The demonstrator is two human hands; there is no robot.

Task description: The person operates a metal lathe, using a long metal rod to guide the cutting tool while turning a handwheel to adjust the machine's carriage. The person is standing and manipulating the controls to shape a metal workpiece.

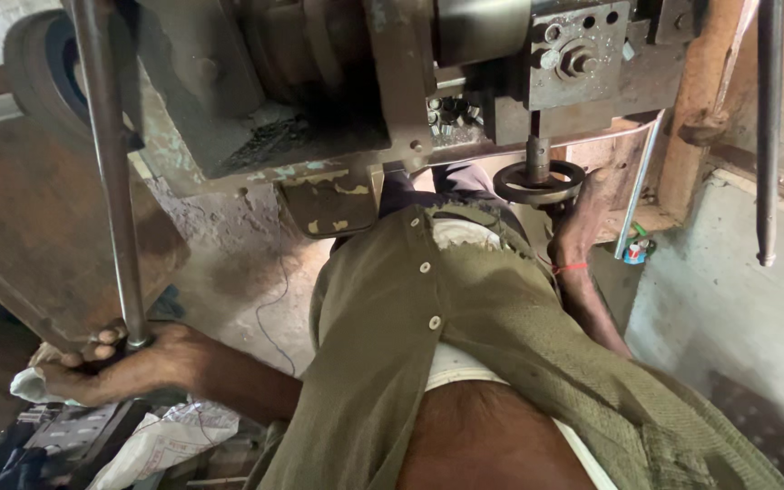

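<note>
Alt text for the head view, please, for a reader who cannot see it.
Seen from above, a person's left hand closes its grip around the lower end of a long steel rod, while the right hand rests at a small black handwheel under a worn metal machine. An olive buttoned shirt fills the middle.

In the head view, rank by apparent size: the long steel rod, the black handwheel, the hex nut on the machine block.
1. Long steel rod, gripped by the left hand.
2. Black handwheel, by the right hand.
3. Hex nut.
The rod is nearer the camera, which exaggerates it.
</note>
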